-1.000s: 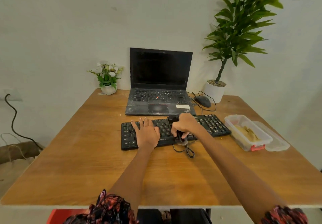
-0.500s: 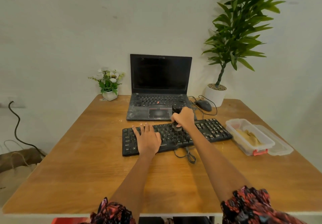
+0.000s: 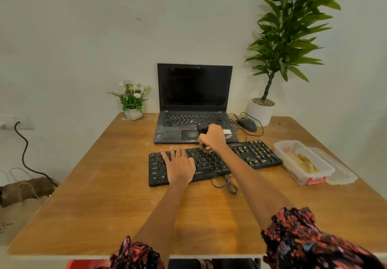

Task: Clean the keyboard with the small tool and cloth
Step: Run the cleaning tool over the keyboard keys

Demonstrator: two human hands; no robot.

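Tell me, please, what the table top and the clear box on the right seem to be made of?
Table top: probably wood or wood-look laminate, smooth with a slight sheen; brown grain lines show.
Clear box: likely plastic, translucent and glossy; its yellowish contents show through the wall.

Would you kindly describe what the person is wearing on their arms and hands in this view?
Both forearms are bare from well above the wrist. The left hand and right hand carry no gloves; no rings, watch or bracelets can be made out. The left sleeve and right sleeve are loose, gathered fabric with a dark ground and a red, orange and blue floral print.
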